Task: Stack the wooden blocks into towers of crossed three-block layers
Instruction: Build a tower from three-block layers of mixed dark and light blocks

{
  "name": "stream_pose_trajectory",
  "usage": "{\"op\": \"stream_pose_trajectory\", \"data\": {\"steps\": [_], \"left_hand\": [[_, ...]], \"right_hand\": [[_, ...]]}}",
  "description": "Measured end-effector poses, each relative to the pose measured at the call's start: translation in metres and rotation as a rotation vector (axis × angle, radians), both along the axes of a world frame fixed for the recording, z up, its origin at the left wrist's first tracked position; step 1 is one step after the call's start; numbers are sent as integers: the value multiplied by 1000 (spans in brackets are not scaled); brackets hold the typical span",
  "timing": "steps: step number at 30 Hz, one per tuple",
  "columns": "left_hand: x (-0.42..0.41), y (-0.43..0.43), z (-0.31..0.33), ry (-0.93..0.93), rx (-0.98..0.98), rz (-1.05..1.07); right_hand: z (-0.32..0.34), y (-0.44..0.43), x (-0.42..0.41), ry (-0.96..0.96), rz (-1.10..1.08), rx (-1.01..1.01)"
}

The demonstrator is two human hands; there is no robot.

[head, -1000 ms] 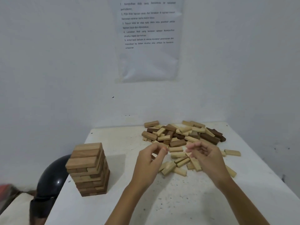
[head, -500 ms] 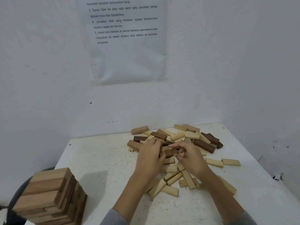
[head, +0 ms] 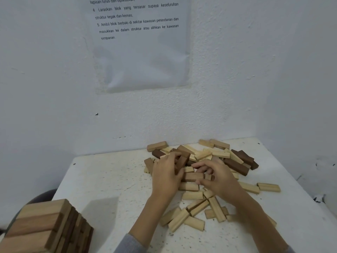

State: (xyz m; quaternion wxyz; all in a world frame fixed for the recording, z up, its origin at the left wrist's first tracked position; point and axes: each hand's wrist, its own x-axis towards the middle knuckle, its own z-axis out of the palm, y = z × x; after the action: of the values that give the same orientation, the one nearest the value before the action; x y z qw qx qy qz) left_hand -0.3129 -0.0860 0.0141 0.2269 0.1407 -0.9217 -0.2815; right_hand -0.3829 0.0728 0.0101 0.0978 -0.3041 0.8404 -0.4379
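Gripping, left hand: the left hand (head: 165,177) lay at the near-left side of the heap, its grip curled round a brown block (head: 182,162) that stood tilted on end between fingers and thumb.
Right hand: the right hand (head: 218,178) sat just beside the left, knuckles up, its grip narrow, pinching a tan block (head: 193,177) between the curled fingers above and the thumb below.
Tan block: it lay flat and crosswise between the two hands, its left end close to the left thumb; whether they touched could not be told.
Loose blocks: the loose blocks (head: 209,155) were heaped in disorder at the far right part of the desk, pale, mid-brown and dark pieces mixed, some against the wall, with pale strays spread toward the near edge under both forearms.
Tower: the tower (head: 43,229) stood at the near-left corner of the desk, well apart from the heap, its top layer of three blocks lying side by side and the layers below crossed; the frame edge cut off its base.
Desk: the desk (head: 109,181) was white and speckled, pushed into a corner.
Wall: the wall (head: 45,88) was white and carried a printed sheet (head: 142,52) above the heap.
Sleeves: a grey sleeve (head: 131,243) showed at the left forearm.
Beyond the desk: a dark round object (head: 42,196) showed past the left edge, behind the tower.
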Motion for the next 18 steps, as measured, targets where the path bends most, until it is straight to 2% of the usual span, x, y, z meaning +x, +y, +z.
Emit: {"op": "stream_pose_trajectory", "data": {"steps": [3,8,13,15,18], "left_hand": [[8,1,4,84,305,30],[17,-1,16,193,722,38],[20,-7,33,231,991,46],[19,-12,36,219,1049,60],[15,-17,37,218,1108,62]], "right_hand": [[9,5,1,-114,-27,-205],[33,4,10,-416,-132,-639],[44,-12,2,-749,-189,-970],[47,-20,-5,-769,-146,-916],[47,-33,-15,-535,-125,-576]]}}
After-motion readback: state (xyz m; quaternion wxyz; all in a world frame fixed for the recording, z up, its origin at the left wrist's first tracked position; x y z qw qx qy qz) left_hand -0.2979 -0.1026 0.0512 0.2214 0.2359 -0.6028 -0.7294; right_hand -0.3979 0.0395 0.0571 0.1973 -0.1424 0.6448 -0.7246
